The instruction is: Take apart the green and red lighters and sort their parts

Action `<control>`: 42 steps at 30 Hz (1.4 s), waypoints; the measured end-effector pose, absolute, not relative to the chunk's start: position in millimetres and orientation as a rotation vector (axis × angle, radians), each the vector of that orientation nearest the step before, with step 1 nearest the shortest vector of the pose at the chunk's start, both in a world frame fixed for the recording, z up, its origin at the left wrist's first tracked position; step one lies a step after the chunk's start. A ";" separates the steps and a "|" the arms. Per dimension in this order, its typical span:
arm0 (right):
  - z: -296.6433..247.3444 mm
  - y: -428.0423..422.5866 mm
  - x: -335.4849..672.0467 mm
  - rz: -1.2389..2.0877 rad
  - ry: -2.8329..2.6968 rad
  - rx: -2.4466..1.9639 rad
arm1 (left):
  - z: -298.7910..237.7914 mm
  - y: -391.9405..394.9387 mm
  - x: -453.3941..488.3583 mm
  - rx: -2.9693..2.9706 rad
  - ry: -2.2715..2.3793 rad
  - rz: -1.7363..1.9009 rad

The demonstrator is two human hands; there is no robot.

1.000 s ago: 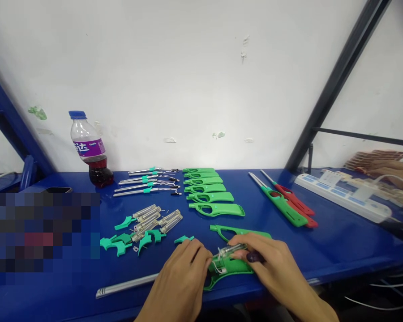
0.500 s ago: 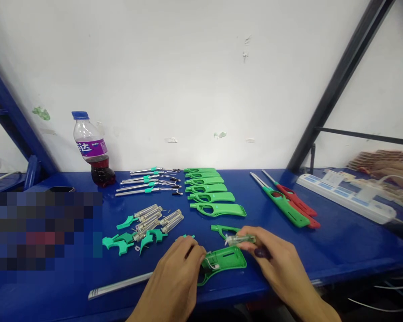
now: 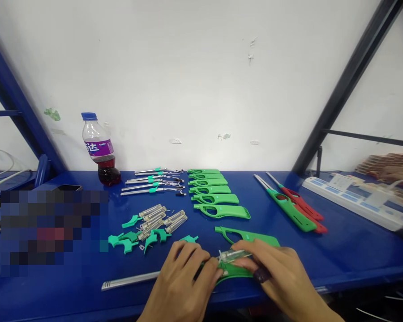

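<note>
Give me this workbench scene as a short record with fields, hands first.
Left hand: grips the left end of the green shell half
Right hand: pinches the clear insert over that shell
Front left: metal tube
Behind: row of green shells, teal triggers
Right side: finished lighters, power strip
Back left: bottle

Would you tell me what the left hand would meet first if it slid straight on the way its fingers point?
Most likely the green shell, which the left hand seems to hold; just past it lie the clear insert and the right hand. Depth is unclear.
</note>
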State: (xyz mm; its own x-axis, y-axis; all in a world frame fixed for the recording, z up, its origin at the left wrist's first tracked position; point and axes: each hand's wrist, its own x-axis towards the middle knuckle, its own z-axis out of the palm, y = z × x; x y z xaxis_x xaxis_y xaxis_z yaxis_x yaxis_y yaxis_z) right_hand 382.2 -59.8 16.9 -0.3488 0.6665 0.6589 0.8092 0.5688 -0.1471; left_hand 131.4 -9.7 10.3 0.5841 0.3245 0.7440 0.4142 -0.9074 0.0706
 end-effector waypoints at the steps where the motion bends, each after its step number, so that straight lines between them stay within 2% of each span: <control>1: 18.0 -60.0 381.8 -0.269 -2.130 -1.166 | 11.0 -10.0 130.9 -2.702 -0.634 -1.250; 13: 40.2 -53.3 364.2 -0.358 -2.099 -1.114 | 15.9 -6.3 123.4 -2.704 -0.751 -1.482; 18: 33.2 -50.0 366.1 -0.215 -2.155 -1.096 | 13.6 -5.6 124.7 -2.718 -0.729 -1.514; 22: 35.3 -45.9 374.6 -0.116 -2.200 -1.179 | 21.5 2.6 117.0 -2.762 -0.760 -1.387; 27: 57.9 -25.9 379.9 -0.003 -2.285 -1.366 | 39.2 20.1 86.8 -2.747 -1.033 -1.103; 33: 64.5 10.2 355.5 -0.060 -2.488 -1.430 | 33.5 25.7 67.6 -2.701 -1.243 -0.816; 38: 62.9 17.2 343.7 -0.100 -2.525 -1.451 | 28.3 14.9 65.6 -2.665 -1.239 -0.727; 42: 66.2 -14.3 361.0 -0.068 -2.459 -1.441 | 35.9 -2.8 66.3 -2.648 -0.989 -0.770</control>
State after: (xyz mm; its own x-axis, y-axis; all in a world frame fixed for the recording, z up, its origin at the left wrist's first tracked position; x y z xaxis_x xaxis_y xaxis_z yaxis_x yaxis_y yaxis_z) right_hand 361.0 -14.3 66.2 -0.4576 0.8470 0.2707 0.8606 0.4984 -0.1047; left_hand 66.3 -2.8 35.9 0.6381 0.5482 0.5407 0.6587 -0.7523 -0.0146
